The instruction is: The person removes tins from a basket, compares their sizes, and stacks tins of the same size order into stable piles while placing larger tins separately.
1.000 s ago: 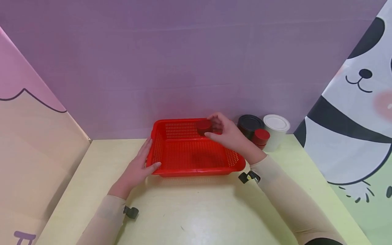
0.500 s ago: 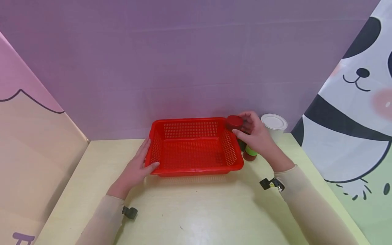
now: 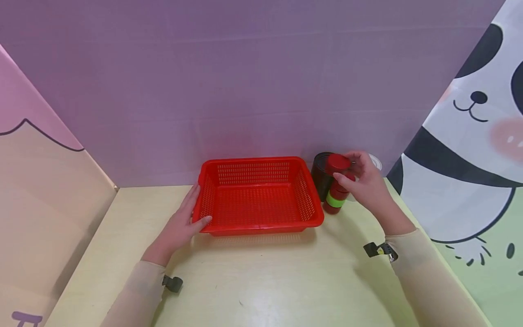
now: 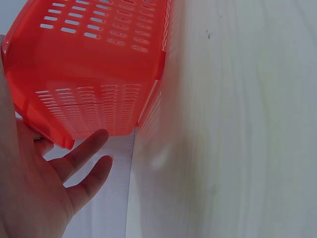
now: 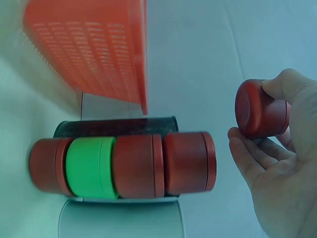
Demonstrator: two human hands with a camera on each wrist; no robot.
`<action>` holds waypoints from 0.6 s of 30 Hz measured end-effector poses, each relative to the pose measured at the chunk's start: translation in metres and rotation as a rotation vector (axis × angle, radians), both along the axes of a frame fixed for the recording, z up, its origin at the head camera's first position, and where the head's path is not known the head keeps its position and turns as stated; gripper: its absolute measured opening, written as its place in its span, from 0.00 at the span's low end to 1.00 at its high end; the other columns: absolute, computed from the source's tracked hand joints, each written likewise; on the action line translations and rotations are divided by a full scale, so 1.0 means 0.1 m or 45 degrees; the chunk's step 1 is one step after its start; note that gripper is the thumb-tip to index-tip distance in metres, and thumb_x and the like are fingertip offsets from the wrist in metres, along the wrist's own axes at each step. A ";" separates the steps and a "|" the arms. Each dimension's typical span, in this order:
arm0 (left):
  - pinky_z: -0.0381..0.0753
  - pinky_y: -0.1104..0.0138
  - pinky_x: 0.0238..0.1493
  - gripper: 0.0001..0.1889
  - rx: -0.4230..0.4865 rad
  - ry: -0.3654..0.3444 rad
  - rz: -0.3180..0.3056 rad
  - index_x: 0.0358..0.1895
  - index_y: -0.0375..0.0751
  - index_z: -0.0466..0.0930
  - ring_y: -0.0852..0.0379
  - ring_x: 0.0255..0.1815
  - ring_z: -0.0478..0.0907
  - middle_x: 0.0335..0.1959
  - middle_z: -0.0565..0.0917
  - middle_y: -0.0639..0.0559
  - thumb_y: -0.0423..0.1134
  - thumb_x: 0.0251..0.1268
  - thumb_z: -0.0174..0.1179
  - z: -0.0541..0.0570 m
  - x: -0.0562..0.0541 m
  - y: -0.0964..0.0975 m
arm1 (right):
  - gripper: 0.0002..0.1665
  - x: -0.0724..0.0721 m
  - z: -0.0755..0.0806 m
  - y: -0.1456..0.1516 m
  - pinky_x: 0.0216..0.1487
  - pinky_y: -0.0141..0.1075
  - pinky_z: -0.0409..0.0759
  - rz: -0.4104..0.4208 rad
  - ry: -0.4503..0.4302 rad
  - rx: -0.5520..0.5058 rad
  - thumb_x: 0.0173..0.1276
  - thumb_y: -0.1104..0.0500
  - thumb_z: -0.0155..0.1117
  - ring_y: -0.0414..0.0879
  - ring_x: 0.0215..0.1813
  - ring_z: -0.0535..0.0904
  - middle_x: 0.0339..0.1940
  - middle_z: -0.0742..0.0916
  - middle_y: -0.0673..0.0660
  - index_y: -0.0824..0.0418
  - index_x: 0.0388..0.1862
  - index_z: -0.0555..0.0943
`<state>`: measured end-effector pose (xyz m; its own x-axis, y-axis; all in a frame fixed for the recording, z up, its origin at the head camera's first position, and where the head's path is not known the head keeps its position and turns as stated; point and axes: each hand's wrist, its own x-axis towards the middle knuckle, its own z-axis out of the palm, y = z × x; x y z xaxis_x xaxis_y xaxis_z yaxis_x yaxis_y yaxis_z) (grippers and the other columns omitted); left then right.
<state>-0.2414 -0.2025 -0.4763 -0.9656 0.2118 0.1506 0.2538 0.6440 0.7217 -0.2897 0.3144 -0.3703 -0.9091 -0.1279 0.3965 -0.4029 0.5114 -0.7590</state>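
My right hand [image 3: 365,184] holds a small red tin [image 3: 337,163] between thumb and fingers. In the right wrist view that tin [image 5: 261,108] is apart from the top of a stack of several tins [image 5: 138,166], all red except one bright green one, second from the bottom. The stack stands upright on the table, to the right of a red plastic basket [image 3: 257,228]. My left hand [image 3: 180,229] rests against the basket's left side, thumb at the near corner. In the left wrist view two of its fingers [image 4: 84,148] stretch out loosely below the rim.
A dark lidded canister [image 3: 320,175] stands behind the stack, close to the basket's right side. A white canister [image 3: 376,162] is mostly hidden by my right hand. Behind the table [image 3: 253,281] rises a purple backdrop [image 3: 261,91]; a panda print [image 3: 470,150] hangs on the right.
My right hand has carried the red tin rightward, from over the basket to near the tin stack. My left hand stays on the basket.
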 end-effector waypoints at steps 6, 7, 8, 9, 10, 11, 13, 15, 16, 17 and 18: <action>0.81 0.36 0.69 0.58 0.004 0.011 -0.005 0.94 0.61 0.36 0.40 0.92 0.47 0.94 0.41 0.57 0.52 0.75 0.71 0.00 0.00 -0.01 | 0.38 0.04 -0.03 0.13 0.59 0.20 0.79 -0.044 0.023 0.059 0.76 0.62 0.76 0.58 0.68 0.80 0.70 0.82 0.62 0.62 0.79 0.68; 0.81 0.36 0.69 0.58 0.009 0.012 -0.006 0.94 0.60 0.36 0.40 0.92 0.47 0.94 0.41 0.57 0.51 0.74 0.72 0.01 0.00 -0.01 | 0.38 0.04 -0.04 0.15 0.59 0.20 0.79 -0.048 0.024 0.061 0.76 0.62 0.76 0.57 0.68 0.81 0.70 0.82 0.62 0.62 0.79 0.68; 0.81 0.37 0.69 0.59 0.014 0.011 -0.007 0.94 0.60 0.36 0.40 0.92 0.48 0.94 0.41 0.57 0.51 0.74 0.72 0.00 0.00 -0.01 | 0.39 0.04 -0.04 0.16 0.59 0.20 0.79 -0.055 0.028 0.068 0.76 0.62 0.76 0.58 0.68 0.81 0.70 0.82 0.62 0.62 0.79 0.68; 0.82 0.37 0.68 0.59 0.018 0.011 -0.006 0.94 0.59 0.36 0.40 0.91 0.48 0.94 0.41 0.57 0.51 0.73 0.73 0.00 0.00 -0.01 | 0.39 0.05 -0.05 0.18 0.59 0.19 0.79 -0.063 0.027 0.075 0.76 0.61 0.76 0.58 0.68 0.81 0.70 0.82 0.63 0.62 0.79 0.68; 0.82 0.37 0.68 0.59 0.019 0.011 -0.006 0.94 0.59 0.36 0.40 0.91 0.48 0.94 0.41 0.57 0.50 0.73 0.73 0.00 0.00 -0.01 | 0.39 0.05 -0.05 0.19 0.59 0.20 0.79 -0.070 0.024 0.081 0.76 0.61 0.76 0.59 0.68 0.81 0.70 0.82 0.63 0.62 0.79 0.68; 0.82 0.38 0.68 0.60 0.020 0.010 -0.007 0.94 0.59 0.36 0.40 0.91 0.48 0.94 0.41 0.57 0.50 0.73 0.73 0.00 0.00 -0.01 | 0.39 0.05 -0.05 0.21 0.59 0.20 0.79 -0.079 0.021 0.089 0.76 0.61 0.76 0.60 0.68 0.81 0.70 0.82 0.63 0.62 0.79 0.68; 0.82 0.38 0.68 0.60 0.022 0.009 -0.005 0.94 0.60 0.36 0.40 0.91 0.48 0.94 0.41 0.57 0.51 0.73 0.73 -0.01 0.01 -0.01 | 0.39 0.06 -0.06 0.23 0.60 0.20 0.78 -0.096 0.013 0.107 0.77 0.59 0.76 0.62 0.69 0.81 0.70 0.83 0.64 0.62 0.79 0.67; 0.82 0.38 0.69 0.60 0.022 0.010 -0.004 0.94 0.60 0.35 0.40 0.91 0.48 0.94 0.41 0.58 0.51 0.73 0.73 -0.01 0.01 -0.01 | 0.38 0.06 -0.08 0.26 0.60 0.20 0.77 -0.108 0.008 0.117 0.78 0.58 0.75 0.64 0.69 0.82 0.69 0.83 0.65 0.62 0.79 0.67; 0.82 0.38 0.69 0.60 0.021 0.010 -0.003 0.94 0.61 0.35 0.40 0.91 0.48 0.94 0.41 0.58 0.51 0.73 0.73 -0.01 0.01 -0.01 | 0.38 0.06 -0.09 0.27 0.61 0.21 0.77 -0.113 0.008 0.124 0.78 0.58 0.75 0.65 0.69 0.82 0.69 0.83 0.65 0.63 0.79 0.68; 0.82 0.38 0.69 0.60 0.022 0.011 -0.003 0.94 0.61 0.35 0.40 0.91 0.48 0.94 0.41 0.58 0.51 0.73 0.73 -0.01 0.01 -0.01 | 0.38 0.06 -0.10 0.27 0.61 0.21 0.77 -0.118 0.006 0.129 0.78 0.57 0.75 0.66 0.69 0.82 0.68 0.84 0.66 0.63 0.79 0.68; 0.82 0.38 0.68 0.60 0.023 0.012 -0.002 0.94 0.61 0.36 0.40 0.91 0.48 0.94 0.41 0.58 0.51 0.73 0.74 -0.01 0.01 -0.01 | 0.38 0.06 -0.11 0.28 0.61 0.22 0.77 -0.122 0.004 0.131 0.78 0.57 0.75 0.65 0.69 0.82 0.68 0.84 0.66 0.63 0.79 0.68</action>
